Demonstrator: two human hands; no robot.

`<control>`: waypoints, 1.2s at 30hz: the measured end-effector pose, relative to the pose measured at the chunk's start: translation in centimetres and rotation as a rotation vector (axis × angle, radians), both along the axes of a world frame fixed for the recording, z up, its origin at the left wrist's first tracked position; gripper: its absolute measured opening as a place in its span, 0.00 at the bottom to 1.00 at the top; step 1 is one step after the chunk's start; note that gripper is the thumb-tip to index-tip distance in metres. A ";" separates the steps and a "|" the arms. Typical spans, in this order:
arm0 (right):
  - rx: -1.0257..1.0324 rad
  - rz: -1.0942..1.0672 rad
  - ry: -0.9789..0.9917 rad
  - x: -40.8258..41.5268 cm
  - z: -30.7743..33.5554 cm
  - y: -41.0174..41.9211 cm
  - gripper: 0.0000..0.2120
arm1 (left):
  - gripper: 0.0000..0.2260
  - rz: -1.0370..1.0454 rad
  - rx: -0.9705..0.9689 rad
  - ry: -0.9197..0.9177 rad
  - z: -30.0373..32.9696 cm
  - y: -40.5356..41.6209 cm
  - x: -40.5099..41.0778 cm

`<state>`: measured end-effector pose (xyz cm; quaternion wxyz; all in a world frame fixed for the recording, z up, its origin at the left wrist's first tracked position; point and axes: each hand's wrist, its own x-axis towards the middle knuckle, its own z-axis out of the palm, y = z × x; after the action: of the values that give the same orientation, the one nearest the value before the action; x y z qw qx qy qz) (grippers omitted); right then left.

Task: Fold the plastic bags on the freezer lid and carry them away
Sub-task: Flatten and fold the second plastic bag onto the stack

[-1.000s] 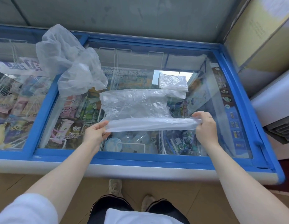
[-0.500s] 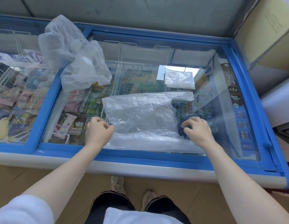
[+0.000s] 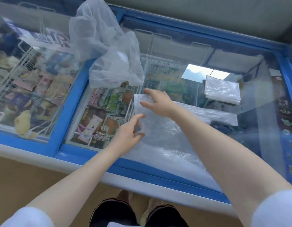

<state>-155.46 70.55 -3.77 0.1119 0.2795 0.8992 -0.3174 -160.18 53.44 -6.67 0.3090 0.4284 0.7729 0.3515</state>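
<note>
Plastic bag (image 3: pixel 174 128) I'm working on lies flat on the glass freezer lid (image 3: pixel 182 59), center to lower right of the frame, its near edge reaching the blue front frame. My right hand (image 3: pixel 158 102) crosses over to the bag's upper left corner, fingers straight and spread, resting on the plastic w/ palm down; nothing curled round it. My left hand (image 3: pixel 128 133) sits just below, at the bag's left edge, fingers loosely bent and thumb apart. It touches or nearly touches the plastic, but I can't tell if it pinches anything; looks relaxed and holding nothing. The two hands are close, right above left in the frame.

Folded bag (image 3: pixel 222 90) rests as a neat square at right of center, upper part, apart from the flat one. Crumpled bags (image 3: pixel 107 53) make a loose heap at upper center-left, on the blue divider betw. the two glass panes. Under the glass I see ice cream packs (image 3: pixel 93 128) in wire baskets. Bottom of the frame: tan floor, my shoes and dark shorts.
</note>
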 end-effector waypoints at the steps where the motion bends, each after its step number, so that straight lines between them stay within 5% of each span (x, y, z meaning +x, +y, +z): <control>1: -0.072 -0.025 -0.025 -0.7 0.3 0.6 0.24 | 0.23 -0.031 0.021 0.021 0.4 -0.2 -1.0; 3: -0.257 -0.117 0.040 -1.7 0.8 1.6 0.10 | 0.25 -0.059 0.033 0.036 0.9 -0.5 -2.7; 6: -0.350 -0.192 0.123 -2.3 1.0 2.5 0.20 | 0.29 -0.005 -0.004 -0.088 0.5 -0.4 -4.6; 10: -0.191 -0.250 0.173 -3.2 0.1 3.8 0.10 | 0.26 0.103 -0.153 -0.197 -1.3 -0.8 -5.8; 15: 0.252 -0.278 0.158 -4.6 -2.1 4.1 0.11 | 0.23 0.160 -0.232 -0.022 -1.3 -1.2 -7.3; 18: 0.527 -0.181 0.171 -5.2 -3.4 1.8 0.13 | 0.36 0.031 -0.382 0.532 -1.3 -1.0 -7.5; 20: 0.561 -0.167 0.278 -4.7 -4.1 -1.1 0.19 | 0.30 -0.048 -0.160 0.731 -1.5 -0.1 -7.3; 22: 0.555 -0.159 0.318 -3.5 -5.4 -3.9 0.23 | 0.24 -0.161 0.027 0.762 -2.8 1.9 -7.2; 27: 0.394 -0.238 -0.035 1.8 -8.8 -4.0 0.35 | 0.32 -0.480 -0.194 0.646 -5.5 5.6 -6.8; 36: 0.485 -0.289 -0.141 9.6 -8.9 2.1 0.32 | 0.44 -0.450 -0.261 0.778 -6.4 5.8 -6.5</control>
<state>-145.86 72.69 -12.65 0.0577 0.4447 0.8897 -0.0855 -166.66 59.25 -13.07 0.1164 0.6429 0.7569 -0.0113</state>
